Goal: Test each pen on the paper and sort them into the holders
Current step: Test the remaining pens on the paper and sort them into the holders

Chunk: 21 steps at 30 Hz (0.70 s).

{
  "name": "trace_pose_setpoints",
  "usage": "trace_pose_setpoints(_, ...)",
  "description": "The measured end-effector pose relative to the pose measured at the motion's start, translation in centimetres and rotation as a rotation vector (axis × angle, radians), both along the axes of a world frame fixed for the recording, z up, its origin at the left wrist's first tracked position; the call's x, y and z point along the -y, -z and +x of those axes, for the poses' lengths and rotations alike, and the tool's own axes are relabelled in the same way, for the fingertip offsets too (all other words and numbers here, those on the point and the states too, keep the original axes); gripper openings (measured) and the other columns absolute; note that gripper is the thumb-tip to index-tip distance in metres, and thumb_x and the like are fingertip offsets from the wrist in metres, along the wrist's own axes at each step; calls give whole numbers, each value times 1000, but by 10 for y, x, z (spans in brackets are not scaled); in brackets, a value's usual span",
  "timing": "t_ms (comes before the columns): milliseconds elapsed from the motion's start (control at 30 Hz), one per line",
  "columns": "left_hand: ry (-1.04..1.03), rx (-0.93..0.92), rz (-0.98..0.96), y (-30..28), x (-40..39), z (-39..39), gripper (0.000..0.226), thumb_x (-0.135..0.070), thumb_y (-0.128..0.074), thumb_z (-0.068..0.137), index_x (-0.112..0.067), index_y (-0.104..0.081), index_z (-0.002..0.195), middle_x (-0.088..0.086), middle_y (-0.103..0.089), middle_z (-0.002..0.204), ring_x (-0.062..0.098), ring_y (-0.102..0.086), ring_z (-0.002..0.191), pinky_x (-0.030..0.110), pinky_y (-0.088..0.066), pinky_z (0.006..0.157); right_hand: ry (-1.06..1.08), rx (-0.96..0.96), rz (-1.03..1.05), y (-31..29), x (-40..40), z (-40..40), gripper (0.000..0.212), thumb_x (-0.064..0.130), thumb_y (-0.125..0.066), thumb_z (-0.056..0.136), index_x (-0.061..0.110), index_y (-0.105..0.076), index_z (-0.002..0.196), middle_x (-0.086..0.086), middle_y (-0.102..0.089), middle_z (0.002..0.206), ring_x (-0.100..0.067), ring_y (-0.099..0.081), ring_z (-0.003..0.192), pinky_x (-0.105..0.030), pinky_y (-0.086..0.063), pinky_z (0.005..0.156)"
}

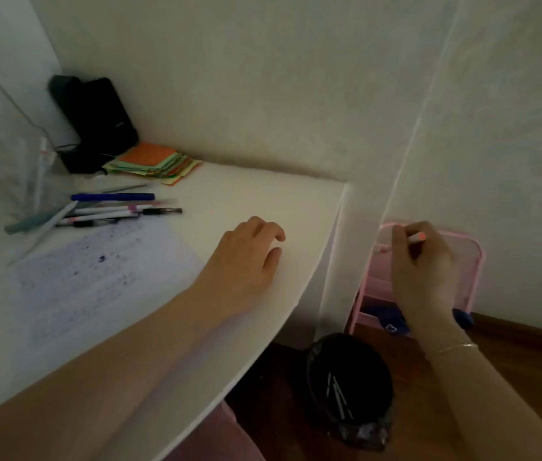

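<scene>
Right hand (421,271) pinches slim pen (416,238) over pink mesh holder (477,261); left hand (246,257) relaxed, empty.

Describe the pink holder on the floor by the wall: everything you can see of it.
The pink holder looks like mesh metal with a rounded pink rim. It stands on the wooden floor against the wall, right of the desk and beyond the black bin. Paler pink dividers split the inside into tiers, and something dark blue sits in the lower part. The right hand hovers over its top, fingers pinching a pale pen with an orange end; whether the hand touches the holder cannot be told.
</scene>
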State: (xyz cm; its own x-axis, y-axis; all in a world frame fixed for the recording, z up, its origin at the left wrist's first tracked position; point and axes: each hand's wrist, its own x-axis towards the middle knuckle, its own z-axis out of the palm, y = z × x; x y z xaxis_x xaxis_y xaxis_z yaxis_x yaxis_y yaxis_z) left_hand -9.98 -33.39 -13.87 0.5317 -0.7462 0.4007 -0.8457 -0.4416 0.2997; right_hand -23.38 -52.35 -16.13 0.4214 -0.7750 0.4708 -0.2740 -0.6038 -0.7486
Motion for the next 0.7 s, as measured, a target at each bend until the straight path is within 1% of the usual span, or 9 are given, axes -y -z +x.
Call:
trace_pose_setpoints(67,11,31,48,6,14,-3,28,-23,-38,91,-13,-56,110,6,-55,111,24,-54,95,37,-39,84,-12,-284,62,35,15,-9,27,32,-41,96,13,-54,81,-7,-58,74,-26,-57,65,-33,-45,60)
trace_pose_setpoints(133,6,46,89,12,21,-3,23,-20,-40,92,-14,-56,107,5,-56,108,25,-53,93,38,-40,83,-66,-510,191,59,23,-15,24,23,-43,96,9,-54,80,-12,-61,83,-28,-61,73,-33,-47,65)
trace_pose_setpoints(167,-1,53,104,15,22,-4,21,-19,-41,92,-14,-57,105,5,-55,106,26,-52,91,39,-40,82,-102,-615,218,71,25,-17,21,18,-44,96,8,-56,82,-15,-63,90,-29,-62,79,-34,-49,69)
trace_pose_setpoints(233,-14,67,117,18,23,-3,23,-22,-39,90,-14,-57,103,6,-55,104,26,-51,89,39,-41,80,-149,-740,224,83,30,-20,18,14,-45,94,7,-61,96,-15,-64,102,-30,-62,92,-35,-50,80)
trace_pose_setpoints(333,-16,87,114,18,23,-3,23,-22,-40,89,-15,-57,103,5,-55,103,25,-51,88,39,-41,79,-187,-675,348,85,36,-19,20,15,-50,88,13,-67,99,-13,-67,97,-30,-63,87,-39,-52,81)
trace_pose_setpoints(433,-17,84,123,18,22,-3,19,-19,-44,92,-15,-57,105,5,-54,105,25,-51,91,38,-40,81,-124,-632,335,71,39,-12,25,12,-49,88,11,-68,105,-16,-67,105,-32,-62,93,-35,-48,79)
trace_pose_setpoints(467,-11,75,123,18,22,-3,20,-19,-43,92,-15,-57,106,5,-54,106,24,-51,92,38,-40,82,-97,-597,325,64,39,-9,26,12,-48,89,10,-67,107,-16,-66,106,-33,-61,94,-36,-47,80)
trace_pose_setpoints(567,17,32,102,12,16,-1,26,-23,-38,92,-15,-57,108,3,-54,111,22,-52,97,36,-39,85,-35,-421,218,34,31,5,24,14,-47,91,16,-64,108,-8,-64,108,-25,-60,89,-36,-50,80)
trace_pose_setpoints(700,-28,-11,46,-2,-11,11,20,-17,-44,96,-16,-56,112,2,-52,118,19,-50,104,36,-39,93,-114,-102,41,-22,-2,35,20,9,-48,91,14,-66,101,-6,-60,106,-18,-58,86,-33,-51,77)
